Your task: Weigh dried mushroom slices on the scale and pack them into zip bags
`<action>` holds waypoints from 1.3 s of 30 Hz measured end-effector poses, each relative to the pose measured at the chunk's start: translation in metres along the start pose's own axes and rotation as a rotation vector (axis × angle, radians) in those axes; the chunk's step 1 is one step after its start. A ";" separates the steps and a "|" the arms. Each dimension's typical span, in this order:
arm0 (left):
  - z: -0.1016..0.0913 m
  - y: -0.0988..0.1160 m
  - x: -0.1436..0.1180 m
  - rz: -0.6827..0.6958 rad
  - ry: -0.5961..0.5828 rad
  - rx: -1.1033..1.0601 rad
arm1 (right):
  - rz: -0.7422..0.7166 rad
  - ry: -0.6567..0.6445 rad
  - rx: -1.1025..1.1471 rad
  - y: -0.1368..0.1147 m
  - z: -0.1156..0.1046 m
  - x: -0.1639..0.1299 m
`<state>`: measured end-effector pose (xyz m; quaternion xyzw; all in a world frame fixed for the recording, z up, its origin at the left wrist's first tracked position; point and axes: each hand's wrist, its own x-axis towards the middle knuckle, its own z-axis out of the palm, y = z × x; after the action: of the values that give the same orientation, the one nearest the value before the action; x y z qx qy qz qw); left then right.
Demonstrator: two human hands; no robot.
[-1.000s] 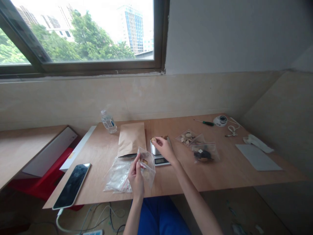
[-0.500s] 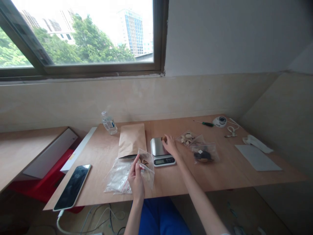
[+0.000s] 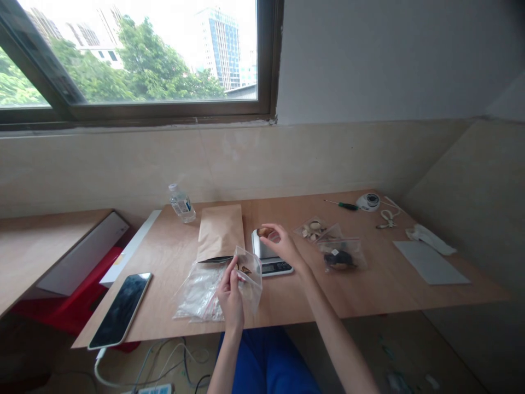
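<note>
My left hand (image 3: 232,295) pinches a clear zip bag (image 3: 253,287), its mouth spread, with a few brown dried pieces (image 3: 245,270) inside. Above the steel plate of a kitchen scale (image 3: 278,268), my right hand (image 3: 283,244) has its thumb and fingers around a brown dried piece that looks like a mushroom (image 3: 263,232). Whether that piece touches the plate I cannot tell. The bag covers part of the scale's left front corner. Flat empty zip bags (image 3: 194,298) lie under and beside my left hand, below a brown paper pouch (image 3: 221,232).
Right of the scale lie a bag of pale dried slices (image 3: 314,230) and a bag of dark dried pieces (image 3: 338,259). A water bottle (image 3: 182,205), phone (image 3: 121,312), screwdriver (image 3: 348,206), dome camera (image 3: 368,202) and white sheet (image 3: 430,262) sit farther out.
My right hand has moved left over the scale with the brown dried piece. My left hand and its bag have shifted slightly right, and the bag's mouth looks wider.
</note>
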<state>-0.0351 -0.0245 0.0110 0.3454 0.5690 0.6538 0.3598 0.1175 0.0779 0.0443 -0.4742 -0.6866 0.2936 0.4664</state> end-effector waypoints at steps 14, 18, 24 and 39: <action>-0.005 0.014 -0.002 0.175 -0.136 0.112 | 0.118 -0.337 0.024 -0.058 -0.025 -0.037; -0.004 0.016 -0.006 0.195 -0.112 0.090 | 0.342 -0.390 0.192 -0.043 -0.009 -0.070; -0.002 0.016 -0.014 0.206 -0.095 0.095 | 0.351 -0.359 0.308 -0.047 -0.002 -0.098; 0.001 -0.014 -0.006 0.071 0.001 0.029 | 0.251 0.101 0.438 -0.003 0.010 -0.099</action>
<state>-0.0303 -0.0276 -0.0035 0.3705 0.5659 0.6580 0.3309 0.1187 -0.0147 0.0075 -0.4572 -0.5184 0.4669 0.5516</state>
